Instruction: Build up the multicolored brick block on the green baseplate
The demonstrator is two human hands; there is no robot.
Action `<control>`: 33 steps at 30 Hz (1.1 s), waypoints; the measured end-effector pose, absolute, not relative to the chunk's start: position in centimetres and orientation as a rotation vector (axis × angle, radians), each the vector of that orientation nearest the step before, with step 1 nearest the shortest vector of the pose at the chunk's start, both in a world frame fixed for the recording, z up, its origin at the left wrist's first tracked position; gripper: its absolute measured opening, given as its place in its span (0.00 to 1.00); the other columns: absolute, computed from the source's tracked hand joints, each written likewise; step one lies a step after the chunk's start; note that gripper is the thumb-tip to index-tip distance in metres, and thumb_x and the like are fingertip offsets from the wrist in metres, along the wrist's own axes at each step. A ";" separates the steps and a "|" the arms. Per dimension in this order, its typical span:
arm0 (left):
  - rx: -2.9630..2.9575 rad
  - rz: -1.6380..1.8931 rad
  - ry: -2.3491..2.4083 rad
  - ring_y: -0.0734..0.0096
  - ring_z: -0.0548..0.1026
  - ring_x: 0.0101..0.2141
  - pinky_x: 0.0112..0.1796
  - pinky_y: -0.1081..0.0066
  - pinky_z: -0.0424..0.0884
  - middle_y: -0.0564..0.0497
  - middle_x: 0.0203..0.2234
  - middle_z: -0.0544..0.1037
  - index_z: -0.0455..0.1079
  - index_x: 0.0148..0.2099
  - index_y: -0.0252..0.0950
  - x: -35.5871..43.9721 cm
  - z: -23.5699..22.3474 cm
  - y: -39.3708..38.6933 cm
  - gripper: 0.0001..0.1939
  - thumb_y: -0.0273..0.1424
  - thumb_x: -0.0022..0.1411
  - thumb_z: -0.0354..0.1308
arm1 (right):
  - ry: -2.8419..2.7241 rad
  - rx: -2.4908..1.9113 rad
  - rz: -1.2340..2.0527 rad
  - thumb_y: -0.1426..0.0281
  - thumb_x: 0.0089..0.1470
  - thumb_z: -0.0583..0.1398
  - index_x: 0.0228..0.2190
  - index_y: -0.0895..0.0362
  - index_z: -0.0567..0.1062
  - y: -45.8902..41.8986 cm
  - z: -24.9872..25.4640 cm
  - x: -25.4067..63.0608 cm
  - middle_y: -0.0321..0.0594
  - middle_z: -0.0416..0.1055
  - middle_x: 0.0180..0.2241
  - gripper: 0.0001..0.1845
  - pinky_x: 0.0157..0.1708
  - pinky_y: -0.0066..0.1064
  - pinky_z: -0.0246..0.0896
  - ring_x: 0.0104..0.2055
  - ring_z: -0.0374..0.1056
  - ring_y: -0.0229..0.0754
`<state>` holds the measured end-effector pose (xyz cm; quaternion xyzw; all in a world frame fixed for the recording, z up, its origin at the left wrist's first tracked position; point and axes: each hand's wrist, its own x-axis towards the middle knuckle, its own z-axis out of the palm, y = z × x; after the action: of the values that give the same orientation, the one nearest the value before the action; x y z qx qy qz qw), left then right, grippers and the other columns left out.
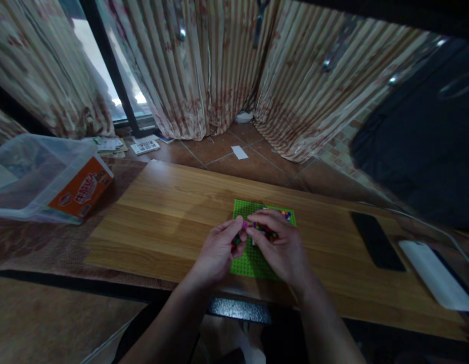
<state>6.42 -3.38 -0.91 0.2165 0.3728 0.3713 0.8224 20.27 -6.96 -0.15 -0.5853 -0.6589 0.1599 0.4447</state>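
A green studded baseplate (245, 209) lies flat on the wooden table (170, 217), with several small coloured bricks (286, 214) stuck on its far right part. Both hands hover over it, fingertips meeting. My left hand (219, 250) pinches a small pink brick (244, 224) between thumb and forefinger. My right hand (282, 245) has its fingers curled and pressed against the same pink brick and the coloured bricks beneath; much of the baseplate is hidden under the two hands.
A clear plastic bin (33, 174) with an orange box (81, 189) stands at the left. A black phone (376, 240) and a white device (433, 273) with a cable lie at the right. Striped curtains (219, 65) hang behind, over a tiled floor.
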 end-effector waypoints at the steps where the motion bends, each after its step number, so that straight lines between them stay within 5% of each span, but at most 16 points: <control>1: 0.459 0.789 0.789 0.83 0.62 0.21 0.24 0.79 0.54 0.57 0.21 0.67 0.70 0.28 0.33 6.4 -0.9 -3.4 0.18 0.41 0.45 0.71 | -1.634 -1.452 0.404 0.66 0.57 0.62 0.39 0.51 0.78 -6.9 -0.2 20.2 0.40 0.74 0.42 0.08 0.48 0.37 0.66 0.47 0.70 0.43; 11: 0.512 0.737 0.683 0.86 0.56 0.18 0.21 0.77 0.45 0.57 0.20 0.64 0.68 0.26 0.32 6.3 -0.6 -3.5 0.20 0.40 0.44 0.72 | -1.520 -1.346 0.521 0.69 0.56 0.62 0.34 0.50 0.78 -7.0 -0.1 19.9 0.39 0.74 0.39 0.04 0.47 0.36 0.65 0.45 0.71 0.42; 21: 0.510 0.777 0.858 0.82 0.64 0.22 0.25 0.78 0.56 0.54 0.23 0.69 0.77 0.36 0.31 6.1 -0.9 -3.2 0.18 0.42 0.51 0.66 | -1.261 -1.653 0.338 0.64 0.54 0.62 0.33 0.54 0.78 -7.8 0.6 24.9 0.39 0.76 0.35 0.08 0.39 0.34 0.67 0.37 0.72 0.42; 33: 0.507 0.791 0.891 0.83 0.64 0.21 0.25 0.79 0.57 0.55 0.23 0.69 0.77 0.35 0.31 5.8 -1.1 -3.0 0.18 0.40 0.46 0.69 | -1.345 -1.962 0.261 0.63 0.53 0.58 0.33 0.56 0.79 -7.8 -1.0 27.8 0.41 0.78 0.32 0.12 0.38 0.35 0.66 0.35 0.74 0.45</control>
<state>5.79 -2.95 -1.14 0.2361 0.4149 0.3682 0.7978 27.78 -7.84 -0.96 -0.7631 -0.5232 0.1013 0.3656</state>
